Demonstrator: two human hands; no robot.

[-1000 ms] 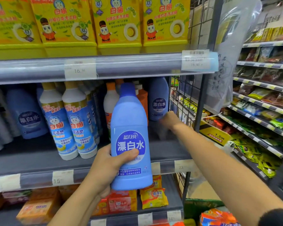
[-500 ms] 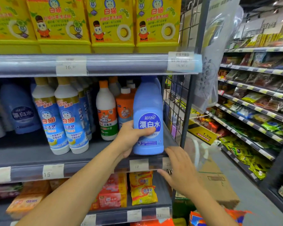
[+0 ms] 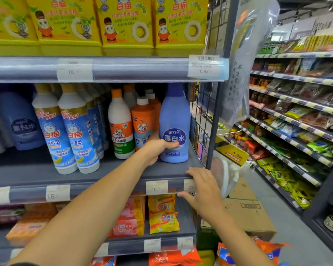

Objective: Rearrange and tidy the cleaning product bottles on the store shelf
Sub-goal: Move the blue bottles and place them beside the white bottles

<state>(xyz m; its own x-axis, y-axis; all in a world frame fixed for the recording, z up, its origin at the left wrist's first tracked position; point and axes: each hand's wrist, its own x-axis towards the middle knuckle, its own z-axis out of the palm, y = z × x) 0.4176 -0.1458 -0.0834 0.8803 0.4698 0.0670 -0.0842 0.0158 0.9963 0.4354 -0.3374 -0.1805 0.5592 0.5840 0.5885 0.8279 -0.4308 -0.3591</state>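
A blue bleach bottle (image 3: pixel 174 127) stands upright at the right end of the middle shelf (image 3: pixel 112 175). My left hand (image 3: pixel 158 148) grips its lower left side, thumb across the label. My right hand (image 3: pixel 200 189) rests on the shelf's front edge below the bottle, fingers over a price tag. Left of the blue bottle stand an orange Mr Muscle bottle (image 3: pixel 142 123) and a white Mr Muscle bottle (image 3: pixel 120 125). Further left are two white and blue cat-label bottles (image 3: pixel 65 131), with more behind them. Another blue bleach bottle (image 3: pixel 21 121) stands at the far left.
Yellow detergent jugs (image 3: pixel 123 24) fill the top shelf. Soap packs (image 3: pixel 161 214) lie on the shelf below. A wire grid panel (image 3: pixel 200 121) closes the shelf's right end. A cardboard box (image 3: pixel 246 214) sits on the aisle floor, and snack shelves (image 3: pixel 296 116) line the right.
My left hand carried the blue bottle from in front of the shelf to the right end and pushed it further back. My right hand left the shelf's back and came to the front edge.
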